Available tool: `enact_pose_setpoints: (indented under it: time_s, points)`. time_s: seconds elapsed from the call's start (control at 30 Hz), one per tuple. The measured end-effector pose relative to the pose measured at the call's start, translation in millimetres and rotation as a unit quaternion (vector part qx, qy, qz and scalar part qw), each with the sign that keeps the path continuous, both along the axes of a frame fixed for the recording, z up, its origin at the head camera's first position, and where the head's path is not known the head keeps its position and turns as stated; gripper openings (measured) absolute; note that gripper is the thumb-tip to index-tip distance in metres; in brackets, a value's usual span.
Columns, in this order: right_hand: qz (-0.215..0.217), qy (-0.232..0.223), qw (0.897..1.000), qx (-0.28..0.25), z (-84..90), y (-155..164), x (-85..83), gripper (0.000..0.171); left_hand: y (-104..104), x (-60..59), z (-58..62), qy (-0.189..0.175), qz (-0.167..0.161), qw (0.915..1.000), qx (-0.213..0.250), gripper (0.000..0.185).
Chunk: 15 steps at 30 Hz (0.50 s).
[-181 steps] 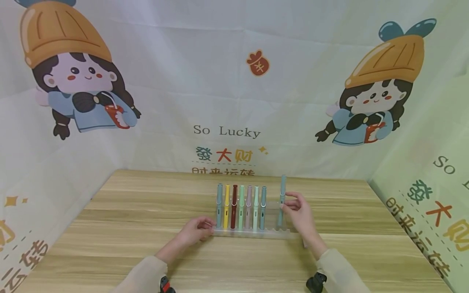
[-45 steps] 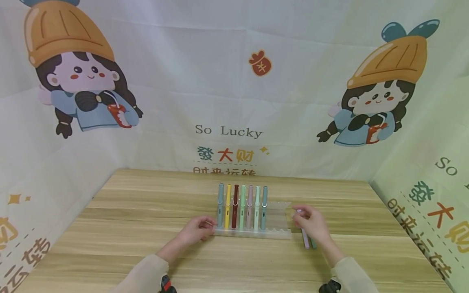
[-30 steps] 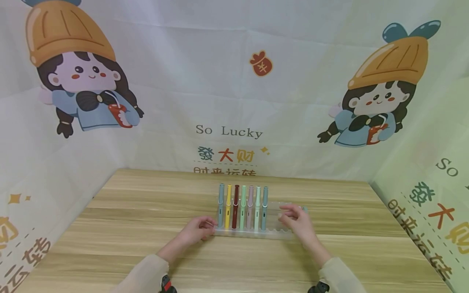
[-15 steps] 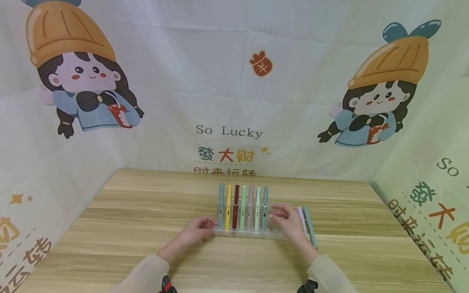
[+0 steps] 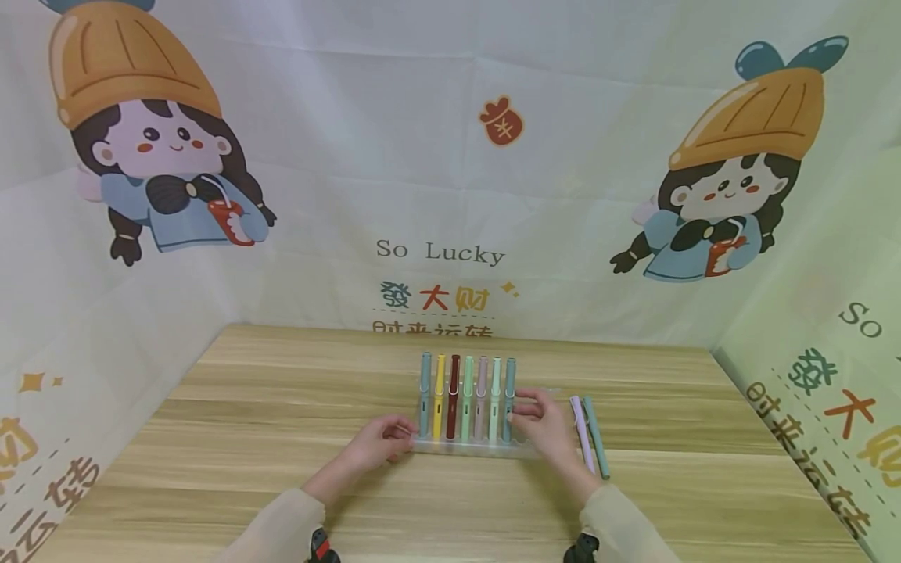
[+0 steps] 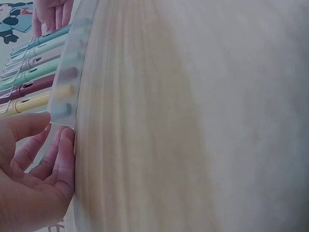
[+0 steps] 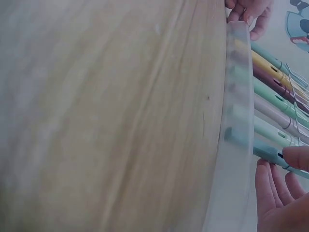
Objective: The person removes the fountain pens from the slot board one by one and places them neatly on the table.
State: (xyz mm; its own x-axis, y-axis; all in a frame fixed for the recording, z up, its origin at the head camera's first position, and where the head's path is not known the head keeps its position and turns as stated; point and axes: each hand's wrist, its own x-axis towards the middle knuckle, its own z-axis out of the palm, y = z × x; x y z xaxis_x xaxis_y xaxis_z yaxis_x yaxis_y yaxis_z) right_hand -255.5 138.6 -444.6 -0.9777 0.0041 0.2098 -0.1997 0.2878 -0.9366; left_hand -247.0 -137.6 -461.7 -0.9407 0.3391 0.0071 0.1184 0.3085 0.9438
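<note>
A clear acrylic pen rack (image 5: 473,448) holds several capped pens upright, among them a yellow pen (image 5: 438,410), a dark red pen (image 5: 452,414) and light green ones. My left hand (image 5: 382,440) holds the rack's left end between thumb and fingers, also visible in the left wrist view. At the right end of the row, my right hand (image 5: 547,422) pinches the blue-grey pen (image 5: 510,379), whose foot is in the rack; in the right wrist view the thumb (image 7: 297,157) lies over this pen (image 7: 265,151). My hand covers the rack's right end in the head view.
A lilac pen (image 5: 581,430) and a teal pen (image 5: 597,438) lie side by side on the wooden table (image 5: 281,407), right of the rack. A printed cloth (image 5: 436,172) hangs behind the table and along both sides.
The blue-grey pen held up at the rack's right end six seconds ago has left the rack. My right hand then moved left to the row's last pen. My left hand stays put.
</note>
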Motion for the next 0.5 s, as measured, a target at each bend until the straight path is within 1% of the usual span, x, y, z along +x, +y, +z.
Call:
enact_pose_setpoints:
  time_s: [0.17,0.5]
  points:
    - [0.000,0.002,1.000,-0.003,-2.0,-1.9,-1.6,0.036,0.0,0.2,0.2,0.001,-0.001,1.0000,0.000,0.020]
    - [-0.001,-0.011,1.000,0.001,-5.0,-4.0,-4.4,0.037,-0.4,-0.5,-0.4,0.000,-0.003,1.0000,0.002,0.020]
